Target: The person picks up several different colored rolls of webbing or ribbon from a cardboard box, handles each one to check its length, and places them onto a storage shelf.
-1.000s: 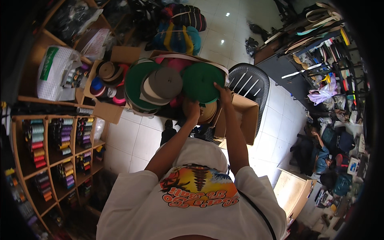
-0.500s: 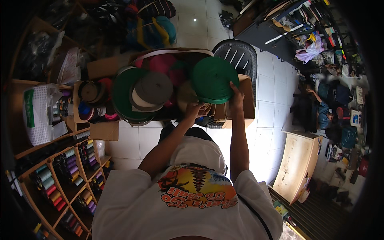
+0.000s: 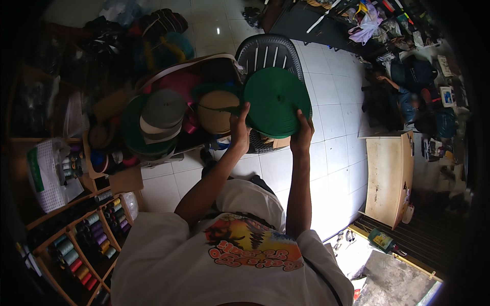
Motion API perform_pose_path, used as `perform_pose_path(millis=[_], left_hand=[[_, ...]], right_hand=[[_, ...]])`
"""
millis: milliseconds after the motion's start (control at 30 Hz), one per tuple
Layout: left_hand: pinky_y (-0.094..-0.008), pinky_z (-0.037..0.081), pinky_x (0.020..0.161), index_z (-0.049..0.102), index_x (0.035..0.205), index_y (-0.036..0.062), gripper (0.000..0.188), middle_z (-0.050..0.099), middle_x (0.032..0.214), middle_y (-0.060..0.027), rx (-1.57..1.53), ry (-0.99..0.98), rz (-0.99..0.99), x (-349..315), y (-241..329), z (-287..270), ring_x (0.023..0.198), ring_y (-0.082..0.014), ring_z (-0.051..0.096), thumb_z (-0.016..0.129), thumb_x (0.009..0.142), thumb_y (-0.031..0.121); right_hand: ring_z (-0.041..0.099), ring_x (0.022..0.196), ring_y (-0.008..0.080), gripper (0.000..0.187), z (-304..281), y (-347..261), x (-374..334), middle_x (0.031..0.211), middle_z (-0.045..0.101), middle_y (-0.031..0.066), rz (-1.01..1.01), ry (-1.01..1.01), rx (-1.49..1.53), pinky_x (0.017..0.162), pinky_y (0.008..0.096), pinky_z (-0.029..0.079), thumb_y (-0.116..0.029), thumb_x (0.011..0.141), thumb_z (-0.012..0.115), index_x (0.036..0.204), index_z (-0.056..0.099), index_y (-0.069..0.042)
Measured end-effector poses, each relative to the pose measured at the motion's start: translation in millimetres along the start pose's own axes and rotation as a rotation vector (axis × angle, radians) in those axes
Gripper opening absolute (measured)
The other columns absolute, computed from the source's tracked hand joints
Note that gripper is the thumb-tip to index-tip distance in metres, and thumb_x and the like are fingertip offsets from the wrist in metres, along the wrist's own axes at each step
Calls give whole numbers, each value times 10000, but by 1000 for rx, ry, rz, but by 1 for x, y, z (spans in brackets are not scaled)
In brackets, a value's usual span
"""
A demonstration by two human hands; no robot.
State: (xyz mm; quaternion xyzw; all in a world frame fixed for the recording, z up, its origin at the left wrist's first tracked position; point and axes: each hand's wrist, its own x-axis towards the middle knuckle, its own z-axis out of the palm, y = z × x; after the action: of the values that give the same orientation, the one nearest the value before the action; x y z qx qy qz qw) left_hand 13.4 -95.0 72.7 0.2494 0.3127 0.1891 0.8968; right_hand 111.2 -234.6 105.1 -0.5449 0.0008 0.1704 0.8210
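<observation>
A large roll of green webbing [image 3: 278, 99] is lifted over a dark plastic chair [image 3: 270, 47], its flat coiled side facing up. My left hand [image 3: 240, 131] grips its left edge, with the thumb on the rim. On the right edge my right hand [image 3: 302, 135] holds it, and the fingers underneath are hidden. A loose green end runs leftward from the roll, across a tan roll [image 3: 218, 115]. Further left, a grey roll [image 3: 164, 108] rests on a cream one above a wider green roll [image 3: 131, 122].
Pink material [image 3: 176, 81] lies behind the rolls. A shelf of thread spools [image 3: 94, 229] stands at lower left. To the right are a wooden cabinet [image 3: 385, 181] and, farther off, a person [image 3: 407, 104]. White floor tiles [image 3: 329, 137] lie between.
The green roll has been raised and tipped more toward me, and the tan roll shows more. My left hand has moved up along its edge. The whole view has swung round.
</observation>
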Motion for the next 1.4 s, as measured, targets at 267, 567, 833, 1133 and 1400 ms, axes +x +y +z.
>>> perform_pose_path(millis=[267,567,833,1133,1400], left_hand=[[-377,299,1048,381,1344,42,684,453,1306,-116,538,-18,153,-66,-85,63,1231,-234,422,616,867,474],[-342,444,798,582,1024,-36,630,608,972,-116,1016,-169,202,-113,-219,121,904,-201,579,634,819,558],[-349,451,659,566,1138,-10,661,592,803,-115,1360,-499,337,-72,-297,170,739,-197,588,504,886,598],[-408,446,709,495,1018,-5,652,568,845,-188,1108,-486,314,-7,-360,260,813,-314,594,337,933,622],[-319,425,726,534,960,0,575,504,807,-42,1265,-934,-6,103,-379,392,803,-144,484,385,960,556]], right_hand=[[565,1044,238,508,-129,-65,-60,1110,590,182,-52,77,-46,931,320,426,-171,854,664,1223,466,116],[623,911,243,485,-307,-122,-126,1019,634,199,-100,277,-54,845,322,478,-194,828,693,1157,528,122],[582,988,242,488,-384,-154,-111,1065,611,145,-138,323,-18,902,365,443,-230,824,688,1194,528,44],[549,1036,242,539,-427,-208,-9,1102,588,124,-200,215,-9,924,357,422,-165,757,719,1220,515,21],[622,899,255,532,-490,-276,104,1023,633,146,-8,44,-118,825,366,506,-133,710,719,1165,539,76]])
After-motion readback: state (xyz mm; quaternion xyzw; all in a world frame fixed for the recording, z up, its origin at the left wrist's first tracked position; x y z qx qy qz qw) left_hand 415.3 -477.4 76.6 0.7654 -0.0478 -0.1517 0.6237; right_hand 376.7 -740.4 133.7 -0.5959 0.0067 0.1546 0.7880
